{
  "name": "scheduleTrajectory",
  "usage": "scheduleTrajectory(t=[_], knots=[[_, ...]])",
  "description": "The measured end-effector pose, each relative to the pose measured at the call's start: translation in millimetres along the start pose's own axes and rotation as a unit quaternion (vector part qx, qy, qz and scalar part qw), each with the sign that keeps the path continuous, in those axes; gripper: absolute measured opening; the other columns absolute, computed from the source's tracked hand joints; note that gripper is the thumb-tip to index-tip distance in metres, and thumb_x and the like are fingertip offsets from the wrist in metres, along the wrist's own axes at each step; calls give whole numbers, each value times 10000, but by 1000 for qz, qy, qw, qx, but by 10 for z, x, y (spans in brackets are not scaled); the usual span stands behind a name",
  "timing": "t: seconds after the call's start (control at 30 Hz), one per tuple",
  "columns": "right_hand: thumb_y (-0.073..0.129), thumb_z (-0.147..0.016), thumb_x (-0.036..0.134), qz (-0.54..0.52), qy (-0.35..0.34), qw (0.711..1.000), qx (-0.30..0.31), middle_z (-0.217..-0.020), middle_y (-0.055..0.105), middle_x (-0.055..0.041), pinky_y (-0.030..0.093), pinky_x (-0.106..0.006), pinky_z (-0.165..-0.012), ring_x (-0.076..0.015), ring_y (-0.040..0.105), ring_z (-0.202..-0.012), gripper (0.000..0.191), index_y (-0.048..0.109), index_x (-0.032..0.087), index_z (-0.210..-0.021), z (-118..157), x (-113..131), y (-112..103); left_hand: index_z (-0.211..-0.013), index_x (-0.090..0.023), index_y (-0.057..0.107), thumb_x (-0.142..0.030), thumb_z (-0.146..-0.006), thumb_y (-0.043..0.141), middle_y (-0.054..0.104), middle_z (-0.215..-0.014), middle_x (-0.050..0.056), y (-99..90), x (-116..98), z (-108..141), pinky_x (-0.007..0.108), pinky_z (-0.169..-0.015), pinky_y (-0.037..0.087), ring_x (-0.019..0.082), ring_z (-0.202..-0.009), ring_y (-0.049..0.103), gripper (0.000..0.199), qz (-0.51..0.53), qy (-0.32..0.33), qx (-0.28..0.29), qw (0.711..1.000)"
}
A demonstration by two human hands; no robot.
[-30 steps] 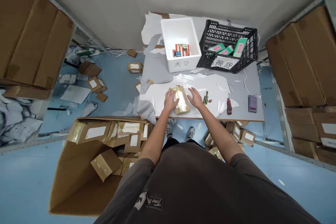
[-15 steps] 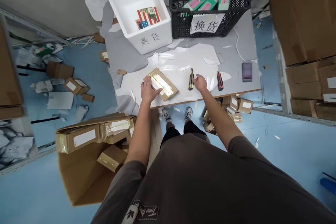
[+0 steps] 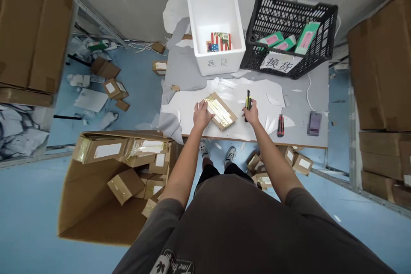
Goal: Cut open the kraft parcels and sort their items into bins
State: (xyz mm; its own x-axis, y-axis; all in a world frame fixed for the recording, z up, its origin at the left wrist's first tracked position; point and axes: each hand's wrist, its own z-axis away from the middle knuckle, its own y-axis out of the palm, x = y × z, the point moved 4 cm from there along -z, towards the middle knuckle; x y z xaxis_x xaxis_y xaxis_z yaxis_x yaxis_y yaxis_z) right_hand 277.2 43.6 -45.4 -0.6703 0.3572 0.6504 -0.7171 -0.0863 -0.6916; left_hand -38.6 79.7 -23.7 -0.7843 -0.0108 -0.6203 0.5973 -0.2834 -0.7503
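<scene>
On the table before me a flat cardboard box [image 3: 222, 111] lies at a slant, with shiny tape and a white label on top. My left hand [image 3: 202, 115] grips its left corner, thumb along the near edge and fingers on the far side. To the right of the box, my right hand [image 3: 251, 113] is closed around a yellow and black utility knife [image 3: 248, 102], which points away from me. Whether its blade is out is too small to tell. A red and black utility knife [image 3: 281, 126] lies on the table farther right.
Behind stand a white foam bin [image 3: 218, 63] with a striped packet and a black plastic crate [image 3: 272, 62] holding green boxes. Torn white paper [image 3: 269, 94] covers part of the table [image 3: 298, 98]. A large carton [image 3: 93, 218] of parcels is at lower left; shelves flank both sides.
My right hand has taken hold of the yellow and black utility knife, which lay flat beside it before. My left hand stays at the box. The camera view has shifted.
</scene>
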Motion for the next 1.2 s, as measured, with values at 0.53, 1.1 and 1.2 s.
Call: scheduleTrajectory(t=[0.53,1.1,1.2], knots=[[657,-1015,343,275,-53,946,163,-1237,801,-168,597,-467,-960,-376,770,-1131,430,576,211,-1417,-90,1803,683,-1622,-228,549,-474,-879,900,483,-1723,200,-66,-130,14,600,-1248,476,440,-1591,427,858,52,-8,2,999],[423,-1143,285,346,-51,921,171,-1345,769,-192,574,-390,-955,-334,747,-1211,340,534,154,-1436,74,1916,659,-1732,-193,401,-388,-940,839,346,-1821,135,-94,-197,72,458,-1301,444,353,-1672,337,926,-39,-31,69,996],[629,-1071,257,388,-45,899,200,-1379,748,-232,576,-379,-969,-349,741,-1260,438,514,127,-1473,3,2011,667,-1743,-181,381,-403,-973,795,303,-1840,126,-117,-236,56,442,-1298,443,333,-1687,311,902,-54,-34,84,994]])
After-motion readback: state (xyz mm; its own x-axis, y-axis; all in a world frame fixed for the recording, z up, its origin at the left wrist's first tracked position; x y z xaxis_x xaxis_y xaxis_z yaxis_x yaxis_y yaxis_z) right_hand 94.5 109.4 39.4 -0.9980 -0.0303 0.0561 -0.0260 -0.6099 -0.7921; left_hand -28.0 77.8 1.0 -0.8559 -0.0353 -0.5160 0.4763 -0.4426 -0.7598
